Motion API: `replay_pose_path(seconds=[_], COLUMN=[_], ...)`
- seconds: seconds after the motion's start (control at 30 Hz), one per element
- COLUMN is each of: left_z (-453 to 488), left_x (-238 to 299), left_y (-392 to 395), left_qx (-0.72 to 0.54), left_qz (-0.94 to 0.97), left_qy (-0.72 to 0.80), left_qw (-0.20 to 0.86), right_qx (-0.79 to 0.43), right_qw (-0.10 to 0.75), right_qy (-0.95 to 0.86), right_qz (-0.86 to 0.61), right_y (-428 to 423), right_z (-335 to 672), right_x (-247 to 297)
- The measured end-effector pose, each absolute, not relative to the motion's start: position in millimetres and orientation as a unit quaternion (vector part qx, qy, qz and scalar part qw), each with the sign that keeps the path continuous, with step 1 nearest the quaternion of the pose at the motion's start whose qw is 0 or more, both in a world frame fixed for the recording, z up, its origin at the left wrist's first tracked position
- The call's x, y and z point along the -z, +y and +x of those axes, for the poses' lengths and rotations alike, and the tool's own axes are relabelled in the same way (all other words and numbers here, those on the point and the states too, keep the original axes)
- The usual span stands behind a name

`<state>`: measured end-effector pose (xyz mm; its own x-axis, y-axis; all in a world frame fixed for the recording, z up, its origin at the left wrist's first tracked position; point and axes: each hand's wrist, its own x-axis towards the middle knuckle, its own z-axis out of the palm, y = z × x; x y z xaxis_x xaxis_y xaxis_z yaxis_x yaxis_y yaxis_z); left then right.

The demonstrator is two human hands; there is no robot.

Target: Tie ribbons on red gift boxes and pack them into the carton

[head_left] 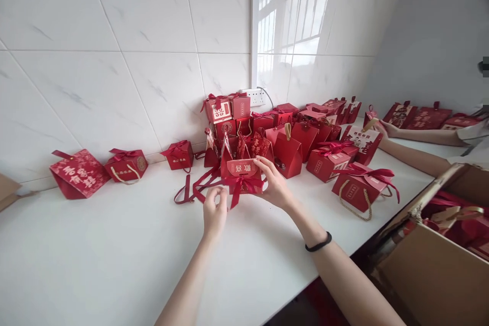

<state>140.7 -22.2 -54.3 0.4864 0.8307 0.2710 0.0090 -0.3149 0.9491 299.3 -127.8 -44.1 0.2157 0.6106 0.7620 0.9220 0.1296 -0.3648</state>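
Observation:
In the middle of the white table, a small red gift box (240,167) with gold lettering stands with a dark red ribbon bow (243,182) tied across its front. My right hand (275,187) grips the box from the right, fingers along its top edge and side. Just left of the bow, my left hand (214,209) is closed in a pinch at a dark red ribbon (198,192); the fingertips partly hide where they meet it. Another loose strip of ribbon (186,189) lies to the left on the table.
Many red gift boxes (287,155) crowd behind, against the tiled wall. More boxes (84,173) stand at the left. A rope-handled box (359,188) is on the right. A cardboard carton (439,254) of red boxes sits lower right. Another person's arm (405,155) reaches in from the right.

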Motion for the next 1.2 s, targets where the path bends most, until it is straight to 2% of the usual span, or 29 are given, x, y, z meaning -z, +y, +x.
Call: replay_pose_path(seconds=[0.17, 0.4, 0.47, 0.6, 0.77, 0.9, 1.0, 1.2], left_z=[141, 140, 148, 187, 246, 273, 284, 297], left_x=[67, 66, 65, 65, 65, 70, 80, 96], left_y=[-19, -21, -31, -82, -181, -235, -242, -226], left_qx=[-0.379, -0.369, -0.363, -0.323, -0.25, -0.212, -0.201, -0.229], left_qz=[0.784, 0.851, 0.863, 0.89, 0.899, 0.886, 0.886, 0.898], left_qy=[0.259, 0.198, 0.167, 0.031, -0.149, -0.221, -0.234, -0.267], left_qw=[0.418, 0.317, 0.308, 0.319, 0.328, 0.348, 0.347, 0.264], right_qx=[0.215, 0.284, 0.323, 0.367, 0.328, 0.29, 0.267, 0.173], right_qw=[0.482, 0.441, 0.407, 0.273, 0.189, 0.126, 0.086, 0.051], right_qy=[-0.53, -0.39, -0.314, -0.23, -0.195, -0.142, -0.071, 0.151], right_qz=[-0.664, -0.757, -0.795, -0.859, -0.905, -0.938, -0.957, -0.972], right_y=[-191, -360, -404, -464, -503, -543, -586, -666], right_z=[289, 272, 270, 277, 294, 313, 335, 366], right_x=[31, 14, 0, -27, -44, -52, -55, -53])
